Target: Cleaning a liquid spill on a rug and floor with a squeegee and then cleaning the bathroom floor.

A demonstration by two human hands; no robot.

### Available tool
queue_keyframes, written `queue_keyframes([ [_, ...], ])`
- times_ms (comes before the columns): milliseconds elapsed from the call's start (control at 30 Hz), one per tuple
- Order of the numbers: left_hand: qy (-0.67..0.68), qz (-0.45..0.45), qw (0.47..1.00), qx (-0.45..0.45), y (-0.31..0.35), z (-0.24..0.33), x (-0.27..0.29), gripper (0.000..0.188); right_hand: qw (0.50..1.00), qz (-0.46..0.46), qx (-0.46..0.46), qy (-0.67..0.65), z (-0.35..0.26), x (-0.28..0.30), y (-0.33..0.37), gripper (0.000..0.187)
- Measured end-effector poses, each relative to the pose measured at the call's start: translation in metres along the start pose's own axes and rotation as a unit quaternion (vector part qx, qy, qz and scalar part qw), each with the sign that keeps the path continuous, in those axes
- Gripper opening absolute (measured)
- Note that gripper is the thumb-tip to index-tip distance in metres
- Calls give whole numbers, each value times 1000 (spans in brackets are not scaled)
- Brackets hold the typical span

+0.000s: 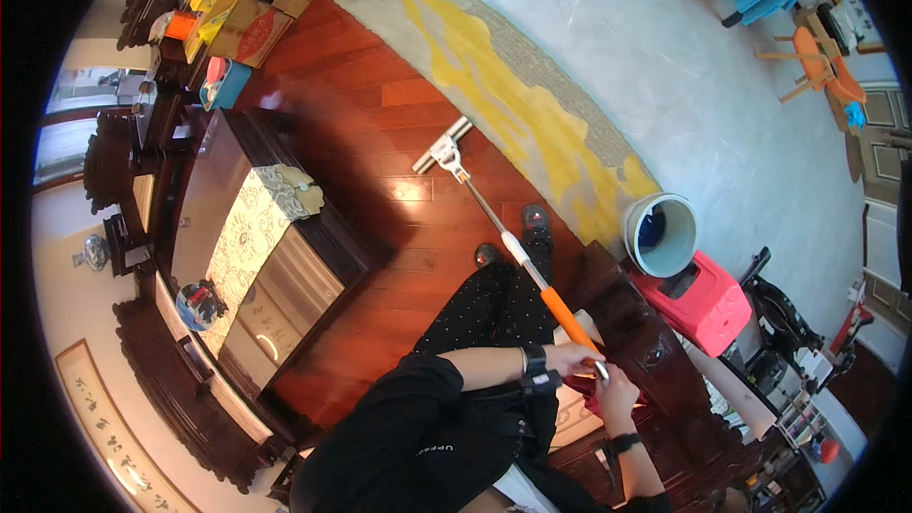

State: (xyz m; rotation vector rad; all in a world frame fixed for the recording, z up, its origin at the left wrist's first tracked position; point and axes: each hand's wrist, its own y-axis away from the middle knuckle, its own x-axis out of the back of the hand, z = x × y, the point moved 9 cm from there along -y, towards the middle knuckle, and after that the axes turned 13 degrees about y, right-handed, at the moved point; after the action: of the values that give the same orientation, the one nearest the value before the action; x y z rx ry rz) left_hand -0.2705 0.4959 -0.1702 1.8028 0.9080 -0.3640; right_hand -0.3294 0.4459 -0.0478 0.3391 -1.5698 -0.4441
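A long mop (567, 319) slants away from me across the red wooden floor, with an orange grip, a white sleeve and a thin metal pole. Its flat, narrow head (443, 146) rests on the boards near the edge of a grey and yellow rug (494, 100). My left hand (573, 359) is closed around the handle just below the orange grip. At the white top end of the handle, my right hand (619, 393) is closed too, its fingers against the end. My shoes stand beside the pole.
A dark wooden table (323, 242) with a patterned runner (249, 228) stands left. To the right are a carved wooden seat (655, 347), a pale bucket (686, 228) and a pink stool (708, 309). Boxes (252, 30) are piled at the far left.
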Motion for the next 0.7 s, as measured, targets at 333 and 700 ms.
queue_keyframes([
  [333, 14, 8, 927, -376, 172, 254, 62, 28, 993, 13, 97, -72, -182, 6, -235, 17],
  [700, 464, 11, 657, -594, 452, 170, 301, 30, 986, -28, 69, -147, -458, 20, -406, 23],
])
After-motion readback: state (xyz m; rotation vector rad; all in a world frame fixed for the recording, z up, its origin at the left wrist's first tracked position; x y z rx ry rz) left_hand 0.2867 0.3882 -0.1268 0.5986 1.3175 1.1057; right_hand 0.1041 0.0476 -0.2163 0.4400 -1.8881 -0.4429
